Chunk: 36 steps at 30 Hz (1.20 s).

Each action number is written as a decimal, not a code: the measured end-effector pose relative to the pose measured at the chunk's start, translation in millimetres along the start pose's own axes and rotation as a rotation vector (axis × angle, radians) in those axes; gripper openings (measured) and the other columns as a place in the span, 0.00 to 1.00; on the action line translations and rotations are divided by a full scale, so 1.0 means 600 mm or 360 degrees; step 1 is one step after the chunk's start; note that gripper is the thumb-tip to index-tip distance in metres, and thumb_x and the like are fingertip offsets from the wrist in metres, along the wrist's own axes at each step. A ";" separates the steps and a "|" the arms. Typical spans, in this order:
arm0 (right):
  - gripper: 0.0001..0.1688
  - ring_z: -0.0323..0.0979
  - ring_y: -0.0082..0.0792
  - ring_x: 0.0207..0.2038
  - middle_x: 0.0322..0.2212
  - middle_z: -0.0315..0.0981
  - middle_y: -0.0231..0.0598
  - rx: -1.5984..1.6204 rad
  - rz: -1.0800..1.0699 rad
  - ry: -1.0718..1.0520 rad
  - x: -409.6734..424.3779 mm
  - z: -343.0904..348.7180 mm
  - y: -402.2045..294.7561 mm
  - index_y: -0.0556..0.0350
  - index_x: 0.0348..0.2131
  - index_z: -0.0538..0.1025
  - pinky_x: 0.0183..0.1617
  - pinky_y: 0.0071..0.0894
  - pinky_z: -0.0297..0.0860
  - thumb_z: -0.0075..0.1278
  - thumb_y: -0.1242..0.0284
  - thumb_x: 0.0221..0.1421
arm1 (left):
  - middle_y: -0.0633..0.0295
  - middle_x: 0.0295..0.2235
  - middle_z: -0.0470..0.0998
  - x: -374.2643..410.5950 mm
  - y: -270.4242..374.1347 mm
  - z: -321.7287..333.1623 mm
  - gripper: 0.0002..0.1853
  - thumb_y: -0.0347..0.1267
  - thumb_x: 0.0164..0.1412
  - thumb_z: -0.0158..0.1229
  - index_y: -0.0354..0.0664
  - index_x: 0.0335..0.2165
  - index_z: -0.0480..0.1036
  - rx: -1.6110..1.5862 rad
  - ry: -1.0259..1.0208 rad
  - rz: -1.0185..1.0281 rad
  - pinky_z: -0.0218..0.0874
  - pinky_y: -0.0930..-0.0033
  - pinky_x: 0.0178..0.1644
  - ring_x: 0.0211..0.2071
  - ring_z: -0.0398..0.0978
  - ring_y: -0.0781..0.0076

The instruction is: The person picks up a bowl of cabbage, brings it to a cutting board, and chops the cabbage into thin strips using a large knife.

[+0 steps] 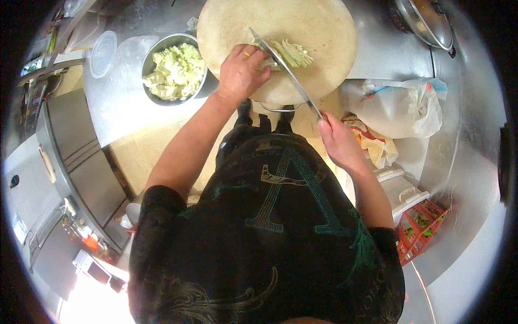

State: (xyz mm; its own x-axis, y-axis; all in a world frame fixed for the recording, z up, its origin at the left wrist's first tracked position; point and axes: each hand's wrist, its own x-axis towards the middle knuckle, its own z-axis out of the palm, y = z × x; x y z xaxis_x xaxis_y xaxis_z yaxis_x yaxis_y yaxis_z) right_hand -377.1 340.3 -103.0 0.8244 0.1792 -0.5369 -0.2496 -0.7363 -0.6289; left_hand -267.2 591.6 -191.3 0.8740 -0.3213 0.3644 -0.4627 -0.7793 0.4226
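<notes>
A round, pale chopping board (323, 24) lies in front of me at the top of the view. My right hand (339, 139) grips the handle of a long-bladed kitchen knife (292, 77), its blade slanting across the board to the upper left. With bent fingers, my left hand (244, 71) presses a piece of leafy vegetable, likely cabbage, onto the board beside the blade; the fingers partly hide the piece. Pale green cut strips (295, 54) lie on the blade's other side. Left of the board, a metal pot (208, 87) holds chopped pale green leaves (178, 73).
A round translucent plastic lid (104, 54) rests on the metal counter, left of the pot. To the far right is a lidded pan (423, 24). Below the counter's right part are a whitish sack (392, 109), a white lidded box (398, 190) and a red plastic crate (417, 231) with greens.
</notes>
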 end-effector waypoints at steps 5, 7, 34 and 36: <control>0.22 0.71 0.60 0.41 0.36 0.73 0.60 0.0040 0.0043 0.0026 -0.032 -0.009 0.017 0.60 0.48 0.68 0.44 0.48 0.67 0.38 0.62 0.64 | 0.64 0.34 0.75 -0.006 -0.007 -0.006 0.15 0.31 0.41 0.67 0.47 0.33 0.76 -0.0069 0.0087 0.0013 0.68 0.62 0.43 0.41 0.72 0.60; 0.22 0.72 0.59 0.40 0.35 0.74 0.58 0.0001 0.0051 0.0086 -0.065 -0.012 0.049 0.59 0.49 0.68 0.44 0.47 0.67 0.38 0.62 0.63 | 0.62 0.35 0.74 -0.007 -0.010 -0.011 0.16 0.30 0.41 0.67 0.46 0.34 0.76 -0.0055 0.0071 0.0086 0.67 0.60 0.44 0.42 0.71 0.58; 0.21 0.72 0.59 0.40 0.36 0.74 0.58 -0.0023 0.0054 0.0028 -0.083 -0.028 -0.015 0.57 0.50 0.67 0.45 0.49 0.67 0.39 0.63 0.63 | 0.61 0.36 0.75 -0.029 -0.027 -0.014 0.12 0.29 0.44 0.64 0.45 0.32 0.75 -0.0114 0.0125 -0.0017 0.68 0.60 0.43 0.41 0.72 0.57; 0.20 0.72 0.60 0.40 0.36 0.74 0.59 0.0088 0.0095 -0.0054 -0.086 -0.033 -0.034 0.57 0.48 0.68 0.44 0.50 0.67 0.39 0.63 0.64 | 0.61 0.35 0.75 -0.022 -0.022 -0.017 0.12 0.29 0.44 0.64 0.45 0.32 0.76 -0.0096 0.0144 -0.0017 0.68 0.62 0.42 0.40 0.72 0.58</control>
State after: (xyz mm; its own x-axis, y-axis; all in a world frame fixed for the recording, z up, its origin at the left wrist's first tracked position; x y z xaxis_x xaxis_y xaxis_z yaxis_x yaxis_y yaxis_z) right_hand -404.5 333.2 -51.4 0.7897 0.1590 -0.5925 -0.3259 -0.7095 -0.6248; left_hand -274.5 611.5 -193.3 0.8633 -0.2612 0.4319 -0.4640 -0.7477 0.4751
